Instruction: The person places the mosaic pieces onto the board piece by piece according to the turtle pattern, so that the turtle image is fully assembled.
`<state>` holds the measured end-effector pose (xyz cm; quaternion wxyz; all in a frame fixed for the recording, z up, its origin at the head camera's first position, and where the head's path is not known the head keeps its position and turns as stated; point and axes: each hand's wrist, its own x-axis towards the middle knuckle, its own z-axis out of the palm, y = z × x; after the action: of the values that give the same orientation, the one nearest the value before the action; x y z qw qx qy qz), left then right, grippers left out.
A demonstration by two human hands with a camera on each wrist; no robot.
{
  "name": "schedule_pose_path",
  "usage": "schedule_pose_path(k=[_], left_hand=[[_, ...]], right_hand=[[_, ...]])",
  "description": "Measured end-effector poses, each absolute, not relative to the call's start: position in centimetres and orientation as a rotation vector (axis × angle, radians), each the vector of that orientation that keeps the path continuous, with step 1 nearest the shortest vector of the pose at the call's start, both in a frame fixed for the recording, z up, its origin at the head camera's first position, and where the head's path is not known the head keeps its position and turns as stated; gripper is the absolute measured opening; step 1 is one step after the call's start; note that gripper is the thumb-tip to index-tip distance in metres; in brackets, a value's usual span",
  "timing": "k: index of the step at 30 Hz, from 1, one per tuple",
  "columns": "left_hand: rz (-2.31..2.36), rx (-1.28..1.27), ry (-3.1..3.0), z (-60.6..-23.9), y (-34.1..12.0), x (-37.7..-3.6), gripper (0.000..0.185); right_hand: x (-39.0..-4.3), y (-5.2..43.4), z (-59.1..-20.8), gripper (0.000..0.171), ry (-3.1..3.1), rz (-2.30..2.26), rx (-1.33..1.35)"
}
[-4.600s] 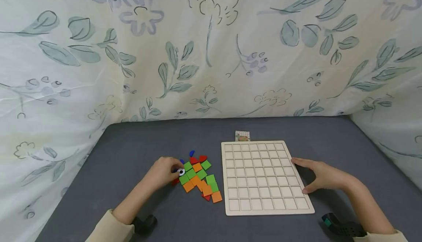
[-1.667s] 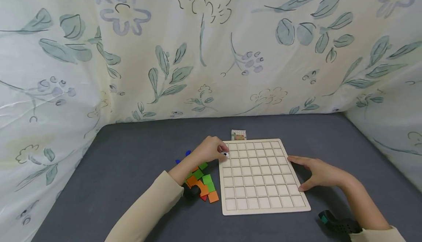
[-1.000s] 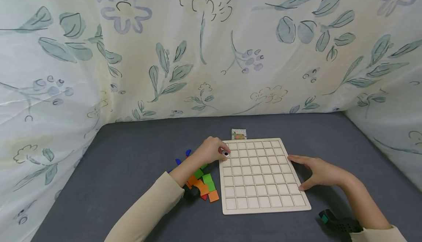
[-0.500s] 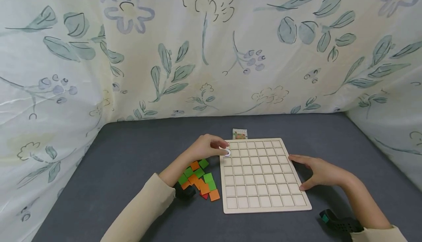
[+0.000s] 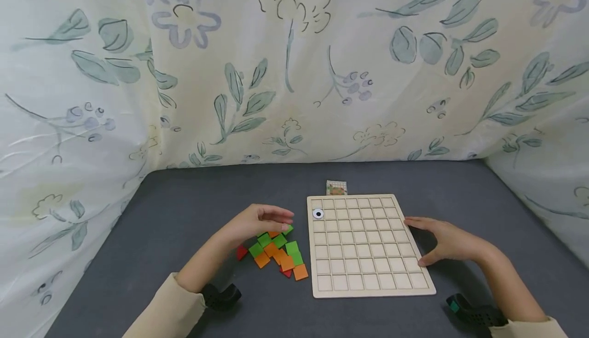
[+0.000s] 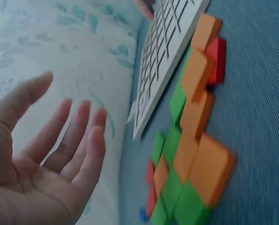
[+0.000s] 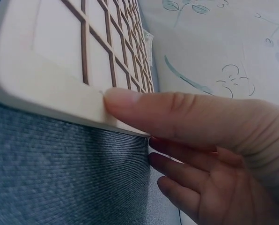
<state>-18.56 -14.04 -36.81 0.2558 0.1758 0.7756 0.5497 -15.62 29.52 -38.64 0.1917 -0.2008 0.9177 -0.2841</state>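
Possibly the right hand [image 5: 450, 241], thumb and finger spread against the right edge of the board [image 5: 366, 251], could by pushing jolt the eye disc [image 5: 318, 213] near its far left corner, while the left hand [image 5: 257, 221] hangs empty, fingers apart, by the tiles [image 5: 271, 249].

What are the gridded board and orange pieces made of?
The gridded board: probably smooth, matte wood, judging by its pale cream face and brown grid lines. The orange pieces: perhaps painted wood or plastic, low-sheen, with even colour and thick edges.
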Motion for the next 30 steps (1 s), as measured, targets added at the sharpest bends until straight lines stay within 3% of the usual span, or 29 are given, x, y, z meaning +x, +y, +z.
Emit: schedule_pose_path(k=[15, 30], left_hand=[[1.51, 0.415, 2.202, -36.3, -19.3, -17.1, 0.049], [1.415, 0.378, 2.515, -38.1, -22.0, -18.1, 0.041]], right_hand=[[-15.6, 29.4, -38.9, 0.095, 2.604, -0.757, -0.509], [-15.7, 29.1, -38.6, 0.094, 2.585, -0.775, -0.468]])
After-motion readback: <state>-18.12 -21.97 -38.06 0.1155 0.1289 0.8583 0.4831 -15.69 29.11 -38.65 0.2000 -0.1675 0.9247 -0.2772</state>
